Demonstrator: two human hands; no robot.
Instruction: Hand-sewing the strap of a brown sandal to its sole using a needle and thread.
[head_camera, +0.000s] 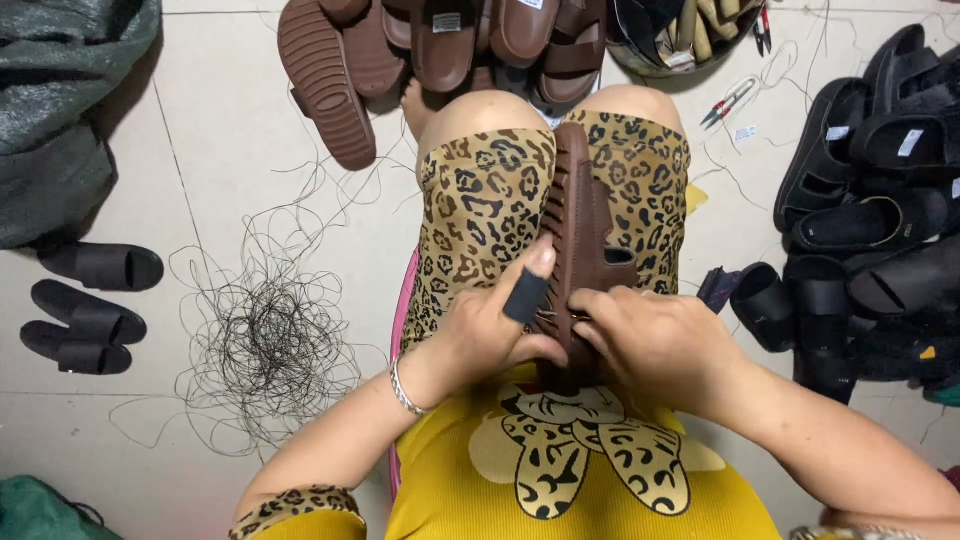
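A brown sandal (585, 240) lies lengthwise on the lap, between the knees. The left hand (490, 335) grips its side, a black sleeve (525, 296) on the raised thumb, while the right hand (655, 340) pinches at its straps. Loose thread (265, 335) tangles on the floor (230, 150), brown sandals (440, 50) ahead, black sandals (880, 230) to the right.

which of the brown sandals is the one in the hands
The brown sandal lying lengthwise on the lap, gripped at its near end by the left hand and right hand. The other brown sandals sit piled on the floor beyond the knees.
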